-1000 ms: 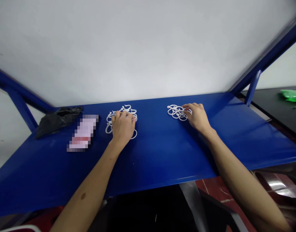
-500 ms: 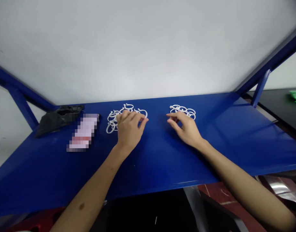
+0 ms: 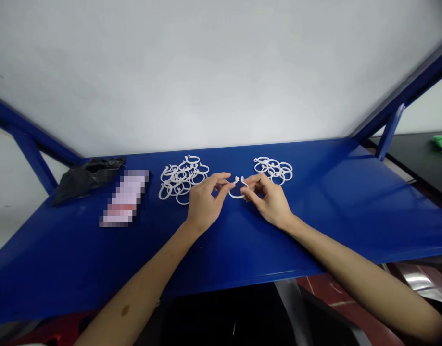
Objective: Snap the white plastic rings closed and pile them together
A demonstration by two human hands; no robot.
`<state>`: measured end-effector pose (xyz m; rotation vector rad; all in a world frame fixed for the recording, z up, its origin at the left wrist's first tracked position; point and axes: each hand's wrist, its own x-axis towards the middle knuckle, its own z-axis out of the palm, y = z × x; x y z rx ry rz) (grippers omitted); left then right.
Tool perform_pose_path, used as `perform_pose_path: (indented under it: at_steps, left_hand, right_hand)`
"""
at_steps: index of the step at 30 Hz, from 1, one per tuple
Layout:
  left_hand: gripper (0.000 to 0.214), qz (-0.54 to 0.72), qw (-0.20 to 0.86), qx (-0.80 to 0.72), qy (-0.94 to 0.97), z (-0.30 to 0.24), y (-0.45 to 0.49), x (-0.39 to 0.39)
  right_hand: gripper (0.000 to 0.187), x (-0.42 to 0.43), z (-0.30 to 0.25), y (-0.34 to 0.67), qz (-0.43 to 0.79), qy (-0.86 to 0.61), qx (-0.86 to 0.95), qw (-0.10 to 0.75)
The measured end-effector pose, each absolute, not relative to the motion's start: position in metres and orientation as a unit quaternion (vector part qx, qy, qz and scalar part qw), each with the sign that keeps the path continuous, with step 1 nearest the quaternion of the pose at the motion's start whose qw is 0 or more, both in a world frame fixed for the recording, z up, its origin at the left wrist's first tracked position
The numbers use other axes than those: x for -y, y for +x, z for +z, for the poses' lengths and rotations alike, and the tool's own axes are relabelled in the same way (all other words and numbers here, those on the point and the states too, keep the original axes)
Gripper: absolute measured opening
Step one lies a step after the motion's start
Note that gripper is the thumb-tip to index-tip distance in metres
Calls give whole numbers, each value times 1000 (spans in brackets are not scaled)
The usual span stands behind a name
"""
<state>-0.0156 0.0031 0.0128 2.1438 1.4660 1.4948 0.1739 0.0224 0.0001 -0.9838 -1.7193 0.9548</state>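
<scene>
Between my two hands is a white plastic curtain ring (image 3: pixel 237 196), its knobbed ends apart at the top with a small gap. My left hand (image 3: pixel 205 199) pinches its left side between thumb and fingers. On the opposite side, my right hand (image 3: pixel 273 199) grips it the same way. Left of my left hand lies a loose pile of similar open rings (image 3: pixel 177 179). Just beyond my right hand is a smaller group of linked or overlapping rings (image 3: pixel 274 168), which look closed.
All this rests on a blue table (image 3: pixel 242 250) against a pale wall (image 3: pixel 221 72). A phone-like flat object, pixelated, (image 3: pixel 125 198) and a black plastic bag (image 3: pixel 85 178) lie at the left. Blue braces (image 3: pixel 390 132) rise at both sides.
My left hand has carried a ring from the left pile rightward to the middle. My right hand has moved slightly left and down and taken hold of its other side.
</scene>
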Motion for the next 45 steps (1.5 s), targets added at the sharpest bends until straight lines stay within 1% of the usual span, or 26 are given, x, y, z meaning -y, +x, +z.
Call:
perform_pose_path:
  at_steps: [2, 4, 7, 9, 13, 18, 21, 24, 27, 30, 34, 41, 45]
  left_hand:
    - [7, 480, 173, -501, 699, 13, -18, -6]
    - [11, 476, 243, -503, 680, 10, -19, -9]
    - [11, 487, 292, -498, 656, 4, -18, -10]
    - [9, 483, 292, -497, 659, 0, -16, -8]
    - [12, 464, 226, -496, 698, -4, -15, -4]
    - [13, 441, 159, -467, 750, -4, -16, -6]
    - [12, 400, 105, -468, 781, -5, -24, -15]
    - [25, 345, 10, -530, 774, -7, -40, -28]
    - [32, 290, -66, -606, 738, -10, -58, -37]
    - [29, 261, -82, -632, 725, -12, -67, -40]
    - [22, 258, -79, -630, 729, -12, -68, -40]
    - [10, 271, -114, -629, 719, -9, -66, -39]
    - [7, 306, -111, -627, 707, -1, -58, -34]
  right_hand:
    - [21, -21, -2, 174, 373, -389, 713, 449]
    - [22, -21, -3, 174, 358, -384, 726, 444]
    - [25, -22, -3, 175, 334, -379, 741, 442]
    - [23, -21, -2, 176, 312, -371, 756, 440]
    - [16, -16, -2, 179, 269, -327, 802, 421]
    - [20, -17, 3, 182, 216, -300, 840, 398]
    - [20, -29, 12, 188, 145, -359, 822, 417]
    - [24, -47, 15, 203, 61, -460, 772, 434]
    - [26, -66, 8, 222, 7, -531, 741, 410]
    - [25, -80, -3, 237, -11, -558, 741, 373]
    - [23, -87, -10, 241, 4, -558, 753, 347]
    - [18, -81, -3, 235, -14, -546, 752, 369]
    - [21, -76, 4, 232, -37, -530, 749, 396]
